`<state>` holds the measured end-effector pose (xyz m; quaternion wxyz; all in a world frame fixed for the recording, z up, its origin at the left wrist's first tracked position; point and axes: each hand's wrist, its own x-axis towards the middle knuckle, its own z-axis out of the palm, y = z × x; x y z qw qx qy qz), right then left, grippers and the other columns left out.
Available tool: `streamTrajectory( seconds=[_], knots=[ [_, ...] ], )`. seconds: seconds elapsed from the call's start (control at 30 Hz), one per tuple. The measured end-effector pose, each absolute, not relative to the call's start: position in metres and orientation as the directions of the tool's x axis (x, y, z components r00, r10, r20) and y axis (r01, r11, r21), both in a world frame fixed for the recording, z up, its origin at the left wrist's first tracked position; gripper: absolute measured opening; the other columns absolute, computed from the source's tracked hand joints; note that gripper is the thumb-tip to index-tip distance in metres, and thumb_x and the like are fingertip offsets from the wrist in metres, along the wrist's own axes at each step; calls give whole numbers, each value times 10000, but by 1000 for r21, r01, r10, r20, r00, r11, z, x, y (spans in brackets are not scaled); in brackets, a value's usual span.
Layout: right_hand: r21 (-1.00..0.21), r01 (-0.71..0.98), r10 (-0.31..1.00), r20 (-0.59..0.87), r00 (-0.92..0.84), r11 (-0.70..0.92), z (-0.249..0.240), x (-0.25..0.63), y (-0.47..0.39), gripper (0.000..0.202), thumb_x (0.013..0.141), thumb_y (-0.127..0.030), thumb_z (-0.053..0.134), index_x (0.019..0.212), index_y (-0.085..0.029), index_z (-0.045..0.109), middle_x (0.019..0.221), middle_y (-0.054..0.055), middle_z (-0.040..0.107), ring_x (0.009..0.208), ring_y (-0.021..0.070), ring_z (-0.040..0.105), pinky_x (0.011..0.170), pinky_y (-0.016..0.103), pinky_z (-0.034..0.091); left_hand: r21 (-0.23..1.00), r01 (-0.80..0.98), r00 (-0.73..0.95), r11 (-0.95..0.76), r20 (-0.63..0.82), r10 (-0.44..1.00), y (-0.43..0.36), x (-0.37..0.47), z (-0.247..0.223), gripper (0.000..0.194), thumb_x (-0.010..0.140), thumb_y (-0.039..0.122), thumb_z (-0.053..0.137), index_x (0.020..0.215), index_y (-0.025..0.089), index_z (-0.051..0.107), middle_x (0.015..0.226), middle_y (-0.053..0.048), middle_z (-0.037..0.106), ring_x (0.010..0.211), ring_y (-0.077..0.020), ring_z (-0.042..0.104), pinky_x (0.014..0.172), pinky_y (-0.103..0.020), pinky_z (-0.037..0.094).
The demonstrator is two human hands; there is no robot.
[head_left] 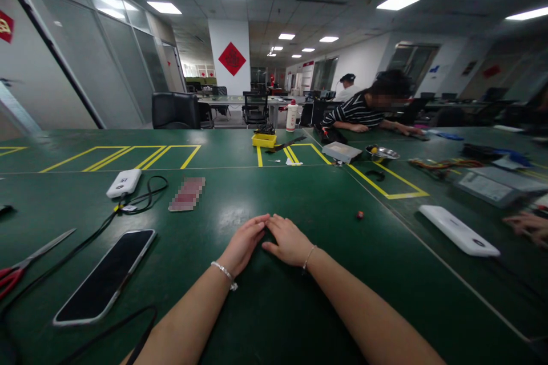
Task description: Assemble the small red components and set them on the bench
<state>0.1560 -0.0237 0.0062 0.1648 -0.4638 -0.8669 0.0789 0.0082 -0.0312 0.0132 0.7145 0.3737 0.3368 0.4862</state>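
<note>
On the green tabletop (325, 308), my left hand (247, 242) rests on its outer edge, fingers stretched forward and nothing held in it. My right hand (290, 241) lies palm down beside it, fingers extended, and the fingertips of both hands meet. Left of my hands lies a smartphone (107, 276) with a dark screen and pale case. Beyond it is a flat reddish rectangle (187, 194), blurred out. A small reddish-brown bead-like thing (360, 215) sits to the right of my right hand.
Red-handled scissors (38, 254), a white box-shaped device (124, 182) and black cable (85, 243) lie left. Ahead are a yellow bin (264, 140) and white bottle (291, 117). Rightward are a white device (459, 230), grey metal box (500, 185), steel bowl (387, 153) and a person in stripes (355, 111).
</note>
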Motion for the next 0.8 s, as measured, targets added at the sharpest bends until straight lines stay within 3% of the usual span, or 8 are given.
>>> streamTrajectory(
  seconds=[0.1, 0.2, 0.27, 0.37, 0.5, 0.8],
  knots=[
    [-268, 877, 902, 286, -323, 399, 21, 188, -11, 397, 813, -407, 405, 1117, -183, 529, 1110, 107, 547, 1062, 222, 461, 894, 368, 358, 869, -420, 311, 261, -133, 941, -32, 6, 14, 262, 707, 232, 574, 953, 151, 618, 1131, -96, 557, 1109, -210, 440, 933, -322, 317],
    [-228, 972, 948, 294, 122, -54, 35, 238, 0, 364, 809, -358, 395, 1064, -155, 558, 1024, 147, 545, 976, 250, 502, 825, 372, 395, 880, -392, 299, 267, -153, 942, -32, 5, 15, 261, 709, 243, 574, 950, 156, 620, 1135, -95, 550, 1105, -213, 439, 918, -325, 333],
    [-207, 930, 910, 227, 348, -304, 38, 272, 3, 402, 789, -368, 410, 1099, -142, 530, 1044, 169, 511, 972, 281, 502, 792, 391, 409, 882, -387, 295, 268, -157, 943, -32, 5, 15, 254, 705, 247, 578, 939, 156, 622, 1118, -96, 556, 1083, -214, 456, 904, -328, 343],
    [-213, 816, 814, 123, 567, -537, 32, 309, 1, 489, 782, -421, 395, 1175, -137, 456, 1098, 196, 459, 993, 320, 493, 757, 414, 425, 884, -385, 296, 267, -156, 942, -33, 5, 16, 247, 706, 251, 576, 930, 156, 621, 1110, -99, 559, 1055, -214, 477, 884, -331, 356],
    [-228, 740, 751, 57, 658, -632, 21, 328, 0, 525, 785, -455, 358, 1194, -133, 420, 1118, 213, 444, 997, 331, 496, 736, 427, 441, 888, -376, 289, 265, -160, 944, -33, 5, 16, 234, 703, 263, 580, 908, 159, 619, 1114, -97, 559, 1015, -208, 503, 857, -324, 369],
    [-199, 798, 809, 43, 587, -568, 18, 331, -1, 356, 789, -297, 330, 985, -121, 571, 1016, 181, 530, 892, 287, 559, 680, 390, 475, 892, -358, 291, 275, -173, 941, -34, 6, 17, 207, 708, 271, 571, 878, 161, 612, 1078, -89, 578, 949, -186, 532, 820, -303, 381]
  ],
)
